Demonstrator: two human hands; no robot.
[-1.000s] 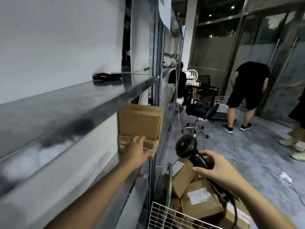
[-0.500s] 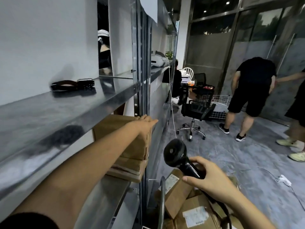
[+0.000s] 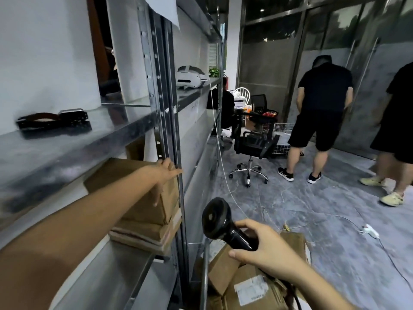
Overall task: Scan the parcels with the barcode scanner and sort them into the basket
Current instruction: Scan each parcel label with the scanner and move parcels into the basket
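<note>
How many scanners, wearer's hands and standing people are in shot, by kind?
Scanner: 1
Hands: 2, the left hand rests on a box, the right hand grips the scanner
Standing people: 2
Total: 5

Left hand [image 3: 164, 173] rose onto the upper parcel [image 3: 138, 193].

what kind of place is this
Likely a parcel stockroom or depot: metal shelves stacked with cardboard parcels, more labelled parcels below, and a barcode scanner in the right hand.
</note>
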